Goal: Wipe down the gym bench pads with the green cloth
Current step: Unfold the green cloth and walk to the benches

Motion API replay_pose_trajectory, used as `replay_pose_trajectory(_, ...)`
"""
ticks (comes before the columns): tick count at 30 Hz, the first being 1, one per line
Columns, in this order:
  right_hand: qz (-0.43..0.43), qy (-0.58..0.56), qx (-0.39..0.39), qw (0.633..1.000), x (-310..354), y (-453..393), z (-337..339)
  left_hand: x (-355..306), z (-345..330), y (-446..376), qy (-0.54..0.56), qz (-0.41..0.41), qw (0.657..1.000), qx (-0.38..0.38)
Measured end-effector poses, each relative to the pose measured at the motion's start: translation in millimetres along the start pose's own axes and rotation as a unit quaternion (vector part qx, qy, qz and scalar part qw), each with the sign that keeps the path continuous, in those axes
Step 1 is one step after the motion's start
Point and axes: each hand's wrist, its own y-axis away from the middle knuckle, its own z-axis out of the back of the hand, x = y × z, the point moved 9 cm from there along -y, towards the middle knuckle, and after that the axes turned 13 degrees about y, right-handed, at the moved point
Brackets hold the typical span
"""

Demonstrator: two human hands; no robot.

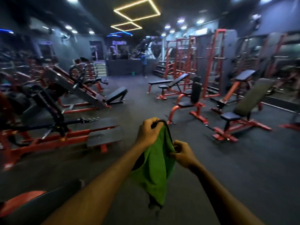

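Observation:
A green cloth (154,169) with a dark edge hangs in front of me over the dark floor. My left hand (148,133) grips its upper edge in a fist. Lower and to the right, my right hand (182,154) pinches the cloth's dark border. Gym benches with black pads stand ahead on the right: an upright seat bench (193,98), an incline bench (250,101) and a flat bench (159,82) farther back. None of the pads is within reach of my hands.
Red-framed machines (53,103) crowd the left side, one with a low plate (103,135) near my left hand. Red racks (211,62) line the right wall. A person (143,64) stands far back by a counter. Dark floor (146,101) runs down the middle.

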Motion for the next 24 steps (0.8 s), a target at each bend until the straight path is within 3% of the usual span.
replay_pose_trajectory(8,-0.111,-0.053,0.022,0.992,-78,79,156,-38,-163,-40,-0.009,-0.02,0.997,0.073)
replay_pose_trajectory(13,-0.116,-0.157,0.126,0.973,-92,108,230,-52,-284,-51,0.024,-0.016,0.996,0.079)
replay_pose_trajectory(16,-0.132,-0.206,0.044,0.969,-128,110,290,-46,-363,-51,0.04,0.017,0.994,0.098)
replay_pose_trajectory(19,-0.119,-0.316,-0.038,0.94,-159,119,345,-21,-440,-47,0.069,0.075,0.988,0.117)
replay_pose_trajectory(24,-0.151,-0.379,-0.128,0.904,-228,150,432,22,-571,-9,0.084,0.206,0.949,0.221)
